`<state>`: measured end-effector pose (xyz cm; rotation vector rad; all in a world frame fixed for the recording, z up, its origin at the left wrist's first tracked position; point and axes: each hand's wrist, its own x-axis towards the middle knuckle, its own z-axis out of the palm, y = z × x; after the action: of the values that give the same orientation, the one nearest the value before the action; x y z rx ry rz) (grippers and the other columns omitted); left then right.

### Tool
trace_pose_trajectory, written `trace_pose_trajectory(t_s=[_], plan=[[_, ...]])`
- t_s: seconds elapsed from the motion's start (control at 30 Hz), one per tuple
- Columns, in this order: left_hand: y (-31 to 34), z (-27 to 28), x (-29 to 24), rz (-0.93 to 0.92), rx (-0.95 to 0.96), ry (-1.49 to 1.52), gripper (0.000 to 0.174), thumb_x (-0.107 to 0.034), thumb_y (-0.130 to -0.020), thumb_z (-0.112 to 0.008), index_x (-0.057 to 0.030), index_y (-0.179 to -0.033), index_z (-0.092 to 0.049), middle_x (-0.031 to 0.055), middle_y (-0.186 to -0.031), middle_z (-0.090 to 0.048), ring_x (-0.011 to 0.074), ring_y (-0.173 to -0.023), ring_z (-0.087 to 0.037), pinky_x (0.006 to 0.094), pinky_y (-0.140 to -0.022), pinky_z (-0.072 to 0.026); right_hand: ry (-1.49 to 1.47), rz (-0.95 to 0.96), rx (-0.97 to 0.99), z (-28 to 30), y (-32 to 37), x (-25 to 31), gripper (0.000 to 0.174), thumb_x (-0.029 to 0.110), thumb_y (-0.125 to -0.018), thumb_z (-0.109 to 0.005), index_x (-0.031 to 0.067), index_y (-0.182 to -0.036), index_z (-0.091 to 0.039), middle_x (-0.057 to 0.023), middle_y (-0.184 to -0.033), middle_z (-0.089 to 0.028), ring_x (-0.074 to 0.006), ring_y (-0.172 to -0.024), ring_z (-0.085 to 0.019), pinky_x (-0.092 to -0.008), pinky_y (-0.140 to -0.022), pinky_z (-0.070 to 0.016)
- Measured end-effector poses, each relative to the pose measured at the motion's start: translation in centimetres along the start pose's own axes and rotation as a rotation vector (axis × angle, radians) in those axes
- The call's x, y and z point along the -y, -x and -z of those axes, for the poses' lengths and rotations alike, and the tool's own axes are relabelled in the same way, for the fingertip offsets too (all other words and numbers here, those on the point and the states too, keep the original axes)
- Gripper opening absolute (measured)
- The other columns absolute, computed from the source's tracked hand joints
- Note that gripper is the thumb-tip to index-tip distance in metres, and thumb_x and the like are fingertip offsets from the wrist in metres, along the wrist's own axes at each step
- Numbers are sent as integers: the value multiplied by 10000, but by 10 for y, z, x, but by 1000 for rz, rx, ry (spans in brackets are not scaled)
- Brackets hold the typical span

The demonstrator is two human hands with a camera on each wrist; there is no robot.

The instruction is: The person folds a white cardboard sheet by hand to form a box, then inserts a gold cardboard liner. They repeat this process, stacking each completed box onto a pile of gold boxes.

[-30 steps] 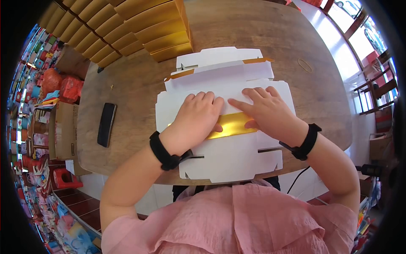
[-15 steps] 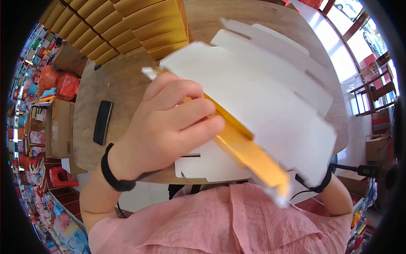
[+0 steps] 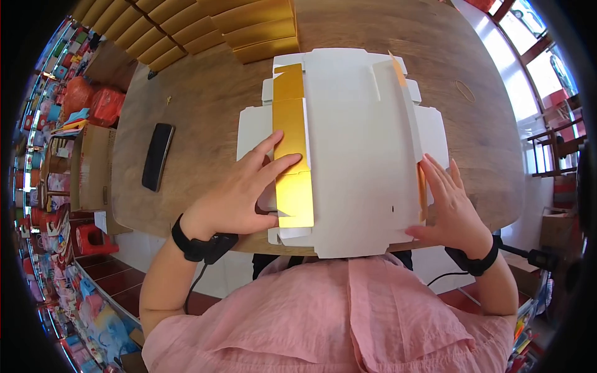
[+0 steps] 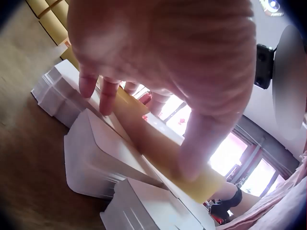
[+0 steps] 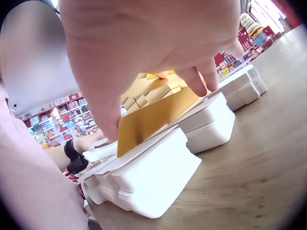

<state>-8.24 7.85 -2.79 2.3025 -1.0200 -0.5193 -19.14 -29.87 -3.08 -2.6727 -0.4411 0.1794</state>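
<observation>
A die-cut cardboard box blank (image 3: 354, 149), white on the inside, lies lengthwise on a stack of white blanks (image 5: 148, 182). Its left side flap (image 3: 292, 137) is folded over with the gold face up. My left hand (image 3: 242, 186) rests on that flap, fingers spread and thumb near its lower end. At the opposite side, another gold-faced flap (image 5: 156, 117) stands raised. My right hand (image 3: 451, 205) touches it, with fairly straight fingers along the outer side and thumb toward the near end.
Rows of gold boxes (image 3: 261, 37) are piled at the table's far left. A black phone (image 3: 158, 156) lies left of the blanks on the wooden table (image 3: 211, 112). A rubber band (image 3: 465, 91) lies at the far right. The blanks reach the table's near edge.
Both hands were on a small gold strip of a blank lying crosswise. The blank was then lifted and turned in the left hand, and now lies lengthwise with a hand at each side.
</observation>
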Motion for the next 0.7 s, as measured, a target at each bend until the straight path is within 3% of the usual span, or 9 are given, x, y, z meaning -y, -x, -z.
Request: trace_pose_trajectory(t_s=[0.13, 0.2, 0.23, 0.3, 0.43, 0.5, 0.57, 0.6, 0.7], plan=[[-10, -6, 10, -99, -30, 118, 803, -210, -695, -807, -77, -1429, -511, 233, -1593, -282, 404, -1414, -377, 434, -1149, -361, 65, 2, 12, 0, -20, 2, 930, 242, -746, -810, 124, -1548, -355, -126, -1427, -547, -321, -1389, -454, -591, -1206, -200], [-16, -5, 4, -110, -12, 162, 766, -166, -702, -774, -59, -1416, -521, 223, -1577, -318, 393, -1421, -378, 429, -1153, -355, 65, 15, -69, -3, -26, -5, 606, 150, -818, -744, 150, -1397, -568, -80, -1243, -644, -290, -1259, -557, -581, -1164, -292], [-19, -5, 0, -129, 4, 192, 746, -138, -705, -748, -53, -1411, -524, 214, -1574, -329, 389, -1422, -382, 426, -1155, -353, 69, 15, -70, -1, -29, -5, 606, 150, -818, -744, 150, -1397, -568, -80, -1243, -644, -290, -1259, -557, -581, -1164, -292], [-23, -2, -7, -149, 16, 222, 727, -109, -708, -723, -48, -1405, -528, 205, -1570, -340, 386, -1422, -386, 422, -1156, -352, 49, 71, -139, 2, -35, -3, 347, 82, -828, -726, 124, -1172, -716, -62, -1112, -666, -271, -1178, -592, -558, -1117, -361], [-28, -2, -6, -175, 62, 334, 650, -42, -735, -658, -24, -1375, -545, 184, -1532, -403, 354, -1400, -427, 404, -1144, -371, -72, 88, -201, 8, -45, 8, 231, 71, -817, -746, 113, -1044, -750, -69, -1076, -658, -279, -1156, -590, -543, -1090, -387], [-30, -3, -6, -173, 52, 363, 608, -31, -757, -646, -13, -1358, -554, 178, -1510, -433, 339, -1370, -466, 397, -1126, -395, -170, 258, -318, 7, -53, 14, 141, 83, -820, -756, 93, -959, -735, -56, -1060, -655, -293, -1161, -588, -534, -1121, -370], [-34, -3, -13, -139, -20, 296, 417, -20, -811, -631, 0, -1228, -635, 160, -1383, -552, 303, -1237, -573, 376, -1042, -468, -119, 282, -294, 5, -56, 18, 109, 89, -835, -749, 89, -938, -714, -46, -1053, -654, -286, -1167, -584, -545, -1138, -349], [-35, -2, -17, -138, -23, 296, 417, -20, -811, -631, 0, -1228, -635, 160, -1383, -552, 303, -1237, -573, 376, -1042, -468, -69, 302, -270, 5, -57, 20, 84, 94, -850, -742, 86, -917, -693, -36, -1046, -653, -278, -1173, -581, -556, -1155, -327], [-42, -5, -25, -157, -43, 192, 120, -34, -852, -664, 0, -952, -720, 115, -1074, -666, 287, -1006, -640, 369, -867, -523, -56, 345, -170, 5, -59, 21, 77, 102, -872, -727, 90, -902, -658, -12, -1020, -652, -249, -1187, -576, -598, -1173, -280]])
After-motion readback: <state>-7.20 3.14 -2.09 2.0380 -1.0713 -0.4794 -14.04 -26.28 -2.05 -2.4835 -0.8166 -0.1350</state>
